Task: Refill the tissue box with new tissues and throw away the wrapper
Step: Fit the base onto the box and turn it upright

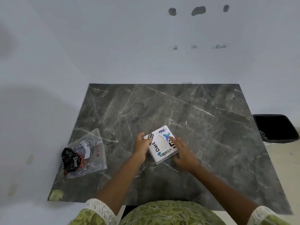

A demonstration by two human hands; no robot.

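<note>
A pale wall (113, 46) with a few dark patches (198, 10) high on it stands behind a dark grey marbled bench (211, 111), which fills the middle of the head view. The tissue box (155, 148), white and square with stickers on its top, lies flat on the bench near the front middle, turned at an angle to the bench edges. Its oval opening (161, 142) faces up and shows something pale inside. The left hand (141, 146) grips the box at its left edge, with the fingers (142, 136) curled at that side and the thumb on the top by a black sticker. The right hand (182, 153) rests against the box's right side, its fingers (173, 140) fairly straight, one of them lying on the top beside a blue bird sticker. A clear plastic wrapper (95, 143) lies crumpled near the bench's left edge, well apart from the box, and a black Dove packet (72, 159) sits at its near left end; whether the packet is inside or on the plastic cannot be told. A black bin (276, 127) stands just beyond the bench's right edge. A yellowish patch (56, 194) marks the bench's near left corner. Lace-trimmed sleeves (99, 208) and a green patterned garment (170, 213) show at the bottom.
</note>
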